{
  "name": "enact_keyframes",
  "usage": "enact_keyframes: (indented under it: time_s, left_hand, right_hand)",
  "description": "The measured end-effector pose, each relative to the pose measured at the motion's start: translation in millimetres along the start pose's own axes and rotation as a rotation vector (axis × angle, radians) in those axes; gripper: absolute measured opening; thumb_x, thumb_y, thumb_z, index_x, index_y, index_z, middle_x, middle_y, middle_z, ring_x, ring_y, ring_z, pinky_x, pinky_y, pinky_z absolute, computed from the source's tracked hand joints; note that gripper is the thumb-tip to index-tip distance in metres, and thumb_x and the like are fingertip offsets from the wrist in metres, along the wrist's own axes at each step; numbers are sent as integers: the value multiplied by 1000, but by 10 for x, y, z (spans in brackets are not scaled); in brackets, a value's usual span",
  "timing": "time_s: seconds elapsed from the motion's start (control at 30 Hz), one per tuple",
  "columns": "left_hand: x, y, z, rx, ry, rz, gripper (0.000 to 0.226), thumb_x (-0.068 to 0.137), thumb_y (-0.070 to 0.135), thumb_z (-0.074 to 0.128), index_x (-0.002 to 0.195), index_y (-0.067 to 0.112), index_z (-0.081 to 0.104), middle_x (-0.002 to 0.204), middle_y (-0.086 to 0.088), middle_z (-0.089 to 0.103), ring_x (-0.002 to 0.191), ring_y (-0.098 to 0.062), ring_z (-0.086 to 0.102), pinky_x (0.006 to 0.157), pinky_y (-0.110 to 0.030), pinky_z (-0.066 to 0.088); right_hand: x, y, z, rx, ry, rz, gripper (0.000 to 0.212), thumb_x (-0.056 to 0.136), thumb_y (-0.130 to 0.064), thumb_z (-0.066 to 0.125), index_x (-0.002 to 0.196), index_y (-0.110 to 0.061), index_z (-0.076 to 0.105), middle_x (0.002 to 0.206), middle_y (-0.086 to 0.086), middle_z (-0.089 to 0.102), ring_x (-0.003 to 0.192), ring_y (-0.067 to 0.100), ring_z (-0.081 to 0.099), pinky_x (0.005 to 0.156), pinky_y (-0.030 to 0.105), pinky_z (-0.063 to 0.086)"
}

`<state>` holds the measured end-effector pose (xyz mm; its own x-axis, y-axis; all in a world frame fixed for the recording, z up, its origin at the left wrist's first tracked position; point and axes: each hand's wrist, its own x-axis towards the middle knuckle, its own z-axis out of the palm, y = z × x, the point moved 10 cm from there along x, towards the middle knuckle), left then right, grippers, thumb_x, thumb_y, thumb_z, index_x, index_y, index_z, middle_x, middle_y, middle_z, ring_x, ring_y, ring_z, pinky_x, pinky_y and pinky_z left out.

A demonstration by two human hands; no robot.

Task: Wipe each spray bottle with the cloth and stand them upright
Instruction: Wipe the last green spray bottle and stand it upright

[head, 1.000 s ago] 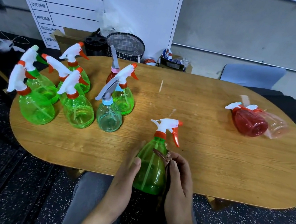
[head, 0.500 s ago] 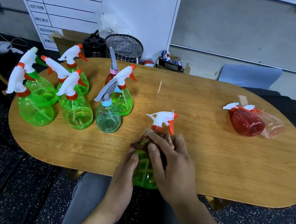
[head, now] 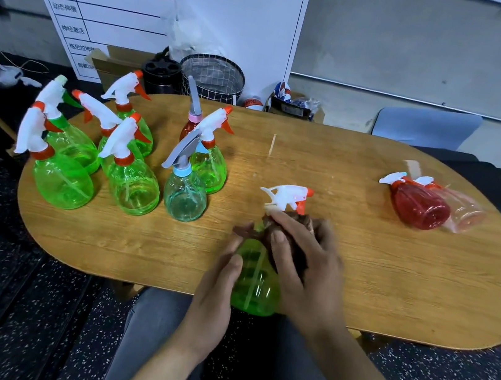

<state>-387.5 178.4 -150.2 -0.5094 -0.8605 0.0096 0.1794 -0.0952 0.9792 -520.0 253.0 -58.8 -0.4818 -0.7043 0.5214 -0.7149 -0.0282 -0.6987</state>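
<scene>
Wiping is under way on a green bottle (head: 256, 283) at the near edge of the wooden table (head: 392, 276); a second ago the right hand lay low beside the bottle's belly, and now it has climbed to the shoulder, just under the white and orange trigger head (head: 289, 195). That shift suggests the body is mostly done and the neck is getting its turn.

Far left: a cluster of upright bottles (head: 129, 178), mostly green, one pale blue (head: 184, 199), one red at the back. They stand well apart from the working spot and look finished.

Centre: the left hand (head: 213, 301) steadies the green bottle from its left side, thumb and palm against the plastic, fingers wrapped behind it as far as I can tell. The right hand (head: 306, 263) covers the upper right of the bottle, fingers curled over a dark brown cloth (head: 294, 245) and pressing it to the plastic. The bottle tilts toward the person, base over the table's edge above the lap.

Right: a red bottle (head: 419, 207) and a pale pink one (head: 463, 212) lie on their sides, touching, trigger heads pointing left. Judging by that, two remain to wipe.

Beyond the table: a mesh basket (head: 212, 76), a whiteboard, a blue chair back. Nothing blocks the path to the upright group, though space there is tight.
</scene>
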Motion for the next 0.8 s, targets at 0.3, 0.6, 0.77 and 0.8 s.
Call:
enact_keyframes:
  time_s: [0.3, 0.6, 0.77, 0.8]
  left_hand:
    - [65, -5, -106, -119, -11, -55, 40, 115, 36, 40, 152, 44, 54, 158, 11, 57, 145, -14, 54, 123, -45, 39]
    - [20, 193, 194, 82, -44, 47, 37, 115, 9, 40, 134, 37, 57, 128, 48, 62, 131, 19, 51, 102, -2, 38]
    - [103, 92, 39, -29, -3, -33, 41, 111, 33, 45, 148, 42, 59, 155, 17, 58, 147, -8, 51, 124, -42, 40]
    - [106, 59, 12, -40, -7, -54, 41, 112, 34, 45, 149, 45, 58, 157, 12, 57, 147, -13, 52, 126, -49, 37]
  right_hand:
    - [-577, -273, 248, -155, -218, -451, 34, 103, -38, 64, 137, -31, 68, 107, 3, 58, 80, 15, 61, 59, 27, 55]
    - [59, 75, -116, 3, 68, 77, 35, 103, -43, 55, 131, -33, 74, 106, -8, 55, 94, 5, 61, 85, 20, 51]
    - [-288, -158, 80, -94, -99, -191, 36, 105, -41, 58, 136, -30, 71, 104, -8, 43, 81, 4, 52, 69, 21, 50]
    - [-391, -209, 122, -123, -137, -277, 35, 104, -40, 60, 135, -30, 71, 105, -6, 46, 80, 8, 54, 65, 24, 52]
